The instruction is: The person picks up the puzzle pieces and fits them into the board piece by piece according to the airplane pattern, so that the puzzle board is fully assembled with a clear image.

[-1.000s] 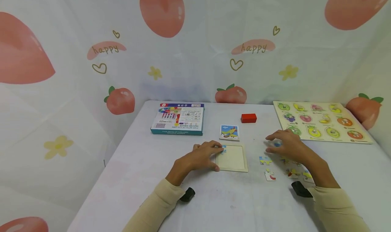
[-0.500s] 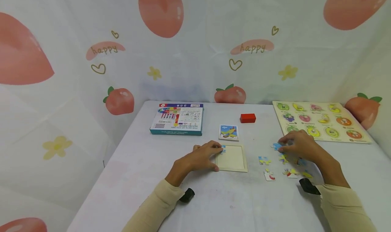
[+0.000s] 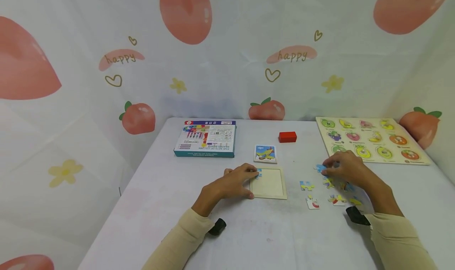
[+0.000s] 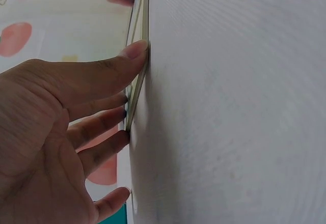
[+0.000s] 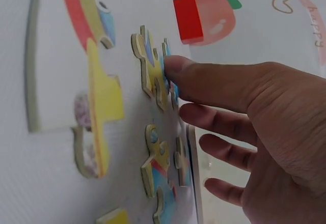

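The blue piece (image 3: 319, 167) lies at nine o'clock from the right hand (image 3: 346, 169), whose grip pinches it; its long axis is partly covered. The wooden tray (image 3: 270, 187), near nine o'clock too, is well apart; nearer is the left hand (image 3: 232, 182), its grip unclenched, fingers resting on it. Counted: one wooden tray, one inlaid piece (image 3: 259, 173) at eleven o'clock inside, at least six other loose pieces (image 3: 306, 186).

The tray (image 3: 271, 187) looks like smooth, matt wood; the pieces (image 5: 111, 99) have smooth printed faces and wood-like edges. The box (image 3: 221, 135) looks like printed card, the block (image 3: 287, 137) smooth, the sleeves (image 3: 183, 238) and backdrop (image 3: 220, 72) matt cloth.
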Demonstrator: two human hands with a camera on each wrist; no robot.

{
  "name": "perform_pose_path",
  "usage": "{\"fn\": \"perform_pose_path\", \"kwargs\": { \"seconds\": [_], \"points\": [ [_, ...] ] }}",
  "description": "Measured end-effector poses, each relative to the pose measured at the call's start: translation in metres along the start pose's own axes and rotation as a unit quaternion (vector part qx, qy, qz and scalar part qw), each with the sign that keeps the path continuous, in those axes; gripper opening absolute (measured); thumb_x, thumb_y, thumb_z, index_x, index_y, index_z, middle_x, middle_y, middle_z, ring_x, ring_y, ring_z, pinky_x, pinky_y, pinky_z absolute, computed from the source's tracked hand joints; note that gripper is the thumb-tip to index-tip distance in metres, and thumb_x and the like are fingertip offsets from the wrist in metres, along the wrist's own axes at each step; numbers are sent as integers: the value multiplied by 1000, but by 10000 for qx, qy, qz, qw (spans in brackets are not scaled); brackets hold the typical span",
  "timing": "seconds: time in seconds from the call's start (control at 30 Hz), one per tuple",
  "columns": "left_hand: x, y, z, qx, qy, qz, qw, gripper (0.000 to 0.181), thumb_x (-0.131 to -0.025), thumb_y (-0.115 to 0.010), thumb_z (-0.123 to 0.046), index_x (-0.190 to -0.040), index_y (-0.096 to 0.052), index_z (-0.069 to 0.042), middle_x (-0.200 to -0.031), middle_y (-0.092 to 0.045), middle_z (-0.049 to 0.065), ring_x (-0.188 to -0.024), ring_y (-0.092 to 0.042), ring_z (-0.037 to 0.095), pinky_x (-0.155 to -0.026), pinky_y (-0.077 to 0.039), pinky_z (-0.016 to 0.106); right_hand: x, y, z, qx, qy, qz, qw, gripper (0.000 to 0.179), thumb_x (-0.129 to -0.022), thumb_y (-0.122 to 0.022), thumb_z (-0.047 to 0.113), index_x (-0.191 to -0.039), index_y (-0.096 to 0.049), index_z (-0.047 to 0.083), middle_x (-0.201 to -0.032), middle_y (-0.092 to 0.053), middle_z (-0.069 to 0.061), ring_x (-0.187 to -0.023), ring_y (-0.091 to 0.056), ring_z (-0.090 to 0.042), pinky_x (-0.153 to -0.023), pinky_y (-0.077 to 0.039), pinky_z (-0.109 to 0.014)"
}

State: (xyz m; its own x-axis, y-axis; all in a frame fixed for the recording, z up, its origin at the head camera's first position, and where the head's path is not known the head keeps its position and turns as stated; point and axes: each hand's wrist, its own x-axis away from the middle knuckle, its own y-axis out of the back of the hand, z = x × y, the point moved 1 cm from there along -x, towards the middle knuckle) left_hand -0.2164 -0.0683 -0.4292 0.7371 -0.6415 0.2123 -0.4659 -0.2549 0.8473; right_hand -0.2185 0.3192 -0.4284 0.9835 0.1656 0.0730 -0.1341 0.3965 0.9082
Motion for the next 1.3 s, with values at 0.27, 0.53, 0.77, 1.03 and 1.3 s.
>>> {"fn": "perform_pose_path", "kwargs": {
  "seconds": [0.27,0.53,0.77,1.03,1.3],
  "points": [
    [-2,-2,1,59,-9,46,10000,78,-92,-85,-32,-160,-50,-17,-161,-44,1,-150,-41,18,-107,-31,47,0,-1,1,-104,-39,73,9999,41,-89,-85,30,-116,-79,0,-103,-72,-9,-103,-52,-35,-87,-43,-53],
    [-1,-2,1,36,23,38,10000,77,-92,-85,-32,-160,-50,-17,-161,-44,1,-150,-41,18,-107,-31,46,0,-2,2,-162,164,-94,9997,38,-89,-85,29,-111,-79,-2,-100,-73,-9,-103,-55,-35,-90,-44,-57],
    [0,-3,2,62,43,35,10000,77,-92,-85,-32,-159,-51,-18,-161,-44,1,-150,-41,19,-107,-31,47,1,-2,16,-337,394,-199,9985,38,-91,-84,32,-112,-80,0,-103,-75,-9,-104,-56,-33,-86,-46,-49],
    [1,-1,1,32,64,65,10000,77,-93,-84,-32,-160,-50,-18,-163,-43,-1,-152,-39,17,-108,-30,48,-3,-12,48,-249,850,-152,9960,31,-93,-81,30,-112,-81,5,-102,-75,-3,-102,-57,-27,-86,-48,-44],
    [1,0,-2,93,81,37,9999,76,-93,-84,-30,-160,-50,-17,-162,-44,0,-151,-40,17,-109,-29,49,-11,-28,79,-257,1135,0,9932,30,-94,-81,33,-111,-81,8,-100,-71,2,-101,-58,-22,-88,-53,-43]
  ]
}}
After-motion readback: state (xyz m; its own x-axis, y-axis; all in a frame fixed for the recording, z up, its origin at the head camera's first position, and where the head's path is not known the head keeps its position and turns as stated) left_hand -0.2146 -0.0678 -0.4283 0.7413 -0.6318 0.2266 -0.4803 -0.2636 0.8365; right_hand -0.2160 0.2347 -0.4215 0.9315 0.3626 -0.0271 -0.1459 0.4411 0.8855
